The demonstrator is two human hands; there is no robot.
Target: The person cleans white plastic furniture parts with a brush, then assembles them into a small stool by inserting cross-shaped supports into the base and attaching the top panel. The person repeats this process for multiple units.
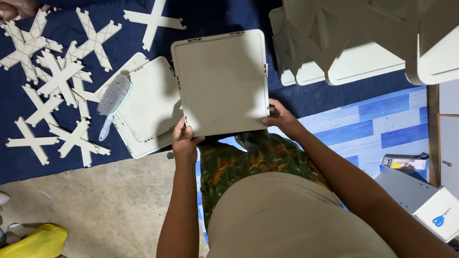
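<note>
I hold a cream square plastic panel (221, 81) flat in front of me, over my lap. My left hand (184, 139) grips its near left corner. My right hand (282, 117) grips its near right corner. To the left, a stack of similar panels (148, 107) lies on a dark blue cloth (14, 157), and a grey brush with a light blue handle (113, 101) rests across that stack.
Several cream X-shaped connector pieces (55, 81) are scattered over the cloth at the left. An assembled cream panel structure (363, 38) stands at the top right. A blue and white mat (382, 129), a small box (405, 162) and a white board with blue scissors (440, 217) lie at the right.
</note>
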